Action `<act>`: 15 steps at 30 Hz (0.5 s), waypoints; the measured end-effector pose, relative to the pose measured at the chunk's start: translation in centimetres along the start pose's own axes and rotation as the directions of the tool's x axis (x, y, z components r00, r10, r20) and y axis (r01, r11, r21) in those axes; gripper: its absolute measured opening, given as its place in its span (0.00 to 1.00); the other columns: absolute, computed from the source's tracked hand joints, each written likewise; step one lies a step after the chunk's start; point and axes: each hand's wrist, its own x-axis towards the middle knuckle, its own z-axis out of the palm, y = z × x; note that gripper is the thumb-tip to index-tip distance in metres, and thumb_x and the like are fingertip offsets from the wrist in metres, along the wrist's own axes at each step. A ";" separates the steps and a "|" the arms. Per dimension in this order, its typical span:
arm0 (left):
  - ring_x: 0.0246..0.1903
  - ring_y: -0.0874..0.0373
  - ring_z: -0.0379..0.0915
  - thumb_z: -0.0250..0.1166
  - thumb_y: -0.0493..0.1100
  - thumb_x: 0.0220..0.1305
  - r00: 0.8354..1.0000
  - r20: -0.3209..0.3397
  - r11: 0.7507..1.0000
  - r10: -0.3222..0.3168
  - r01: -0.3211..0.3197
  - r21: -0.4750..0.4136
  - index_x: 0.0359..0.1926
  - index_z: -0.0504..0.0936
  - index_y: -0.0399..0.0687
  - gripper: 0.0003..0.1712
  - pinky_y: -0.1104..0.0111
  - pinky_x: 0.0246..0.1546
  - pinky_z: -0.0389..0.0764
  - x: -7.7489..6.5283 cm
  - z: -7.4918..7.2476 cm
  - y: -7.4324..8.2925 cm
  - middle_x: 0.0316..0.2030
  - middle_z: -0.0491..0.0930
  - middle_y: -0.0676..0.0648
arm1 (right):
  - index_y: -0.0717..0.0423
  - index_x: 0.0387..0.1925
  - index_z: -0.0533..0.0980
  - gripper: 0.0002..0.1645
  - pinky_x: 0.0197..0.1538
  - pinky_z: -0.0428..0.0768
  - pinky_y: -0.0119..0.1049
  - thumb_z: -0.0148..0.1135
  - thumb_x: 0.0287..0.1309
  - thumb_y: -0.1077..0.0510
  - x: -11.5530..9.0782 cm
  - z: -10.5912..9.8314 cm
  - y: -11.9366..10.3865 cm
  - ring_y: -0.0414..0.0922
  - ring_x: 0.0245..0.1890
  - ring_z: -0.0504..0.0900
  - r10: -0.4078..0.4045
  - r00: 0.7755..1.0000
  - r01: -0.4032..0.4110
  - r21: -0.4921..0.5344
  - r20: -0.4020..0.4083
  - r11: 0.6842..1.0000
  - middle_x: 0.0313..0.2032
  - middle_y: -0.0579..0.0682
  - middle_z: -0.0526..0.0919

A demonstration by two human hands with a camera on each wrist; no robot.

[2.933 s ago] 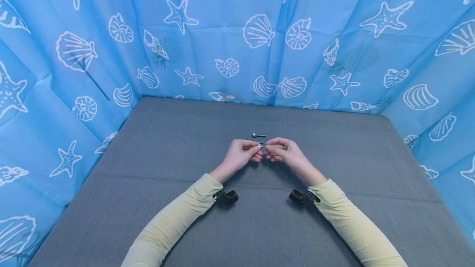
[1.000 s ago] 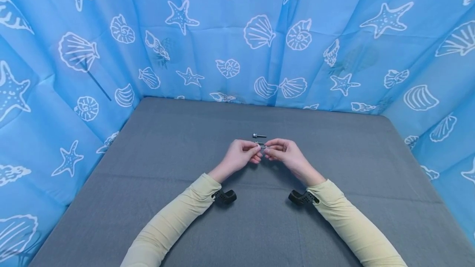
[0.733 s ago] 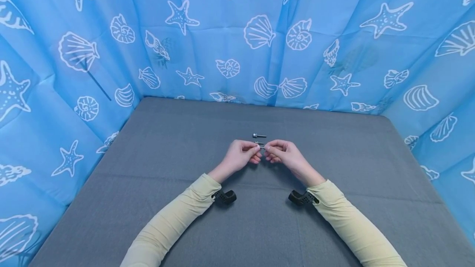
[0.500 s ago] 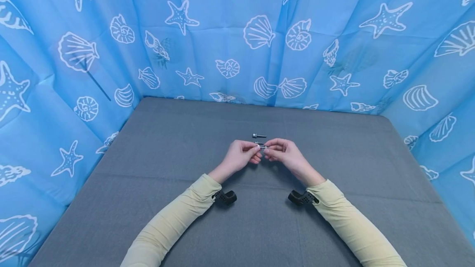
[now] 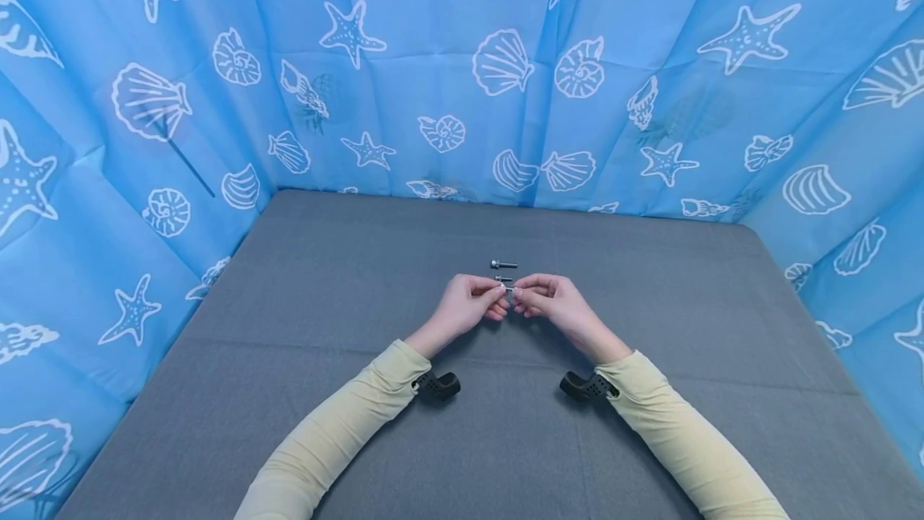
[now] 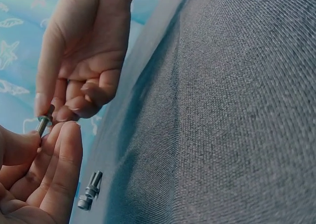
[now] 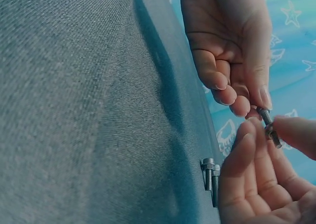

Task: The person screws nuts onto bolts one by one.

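Observation:
My left hand [image 5: 464,302] pinches the head end of a small metal bolt [image 7: 265,116] between thumb and fingers. On the bolt's threaded shank sits a nut [image 7: 269,130], and the threaded tip shows beyond it. The thumb and index fingertip of my right hand [image 5: 559,299] pinch this nut from both sides. The bolt lies roughly level between the two hands, over the table. Just beyond the fingertips, a smaller bolt [image 5: 504,279] and a larger bolt [image 5: 504,265] lie side by side on the cloth; each has a nut-like ring near its head.
Grey cloth covers the table [image 5: 404,247], with a crease running across it. Behind and at both sides hangs a blue curtain [image 5: 447,79] with white shells and starfish. A black wrist mount [image 5: 437,385] sits on each sleeve cuff.
My right fingertips have shifted back and forth around the nut, spreading and closing again. The left hand has stayed nearly still on the bolt. Both bolts on the table lie where they were.

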 end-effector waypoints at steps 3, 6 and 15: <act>0.25 0.55 0.82 0.58 0.33 0.68 1.000 -0.004 1.000 -0.013 0.013 -0.002 0.46 0.80 0.25 0.13 0.64 0.31 0.86 -0.1 -0.1 0.0 0.28 0.83 0.36 | 0.76 0.49 0.72 0.22 0.36 0.84 0.36 0.57 0.67 0.58 0.0 0.0 0.1 0.43 0.32 0.82 0.013 1.000 -0.013 0.007 0.003 1.000 0.35 0.59 0.83; 0.26 0.53 0.83 0.59 0.34 0.68 1.000 -0.009 1.000 -0.024 0.024 0.002 0.46 0.80 0.25 0.13 0.62 0.32 0.86 -0.1 -0.1 0.1 0.31 0.83 0.32 | 0.76 0.50 0.70 0.21 0.38 0.84 0.38 0.59 0.66 0.60 0.1 -0.1 0.2 0.43 0.33 0.83 -0.004 1.000 0.004 0.018 0.006 1.000 0.35 0.58 0.83; 0.31 0.42 0.82 0.57 0.32 0.69 0.999 0.010 0.999 -0.038 0.038 -0.007 0.48 0.77 0.21 0.14 0.56 0.35 0.85 0.1 -0.1 0.2 0.34 0.80 0.26 | 0.77 0.50 0.71 0.24 0.37 0.83 0.35 0.56 0.68 0.55 0.1 -0.1 -0.2 0.43 0.33 0.83 0.042 0.999 -0.042 0.012 0.017 0.999 0.36 0.60 0.83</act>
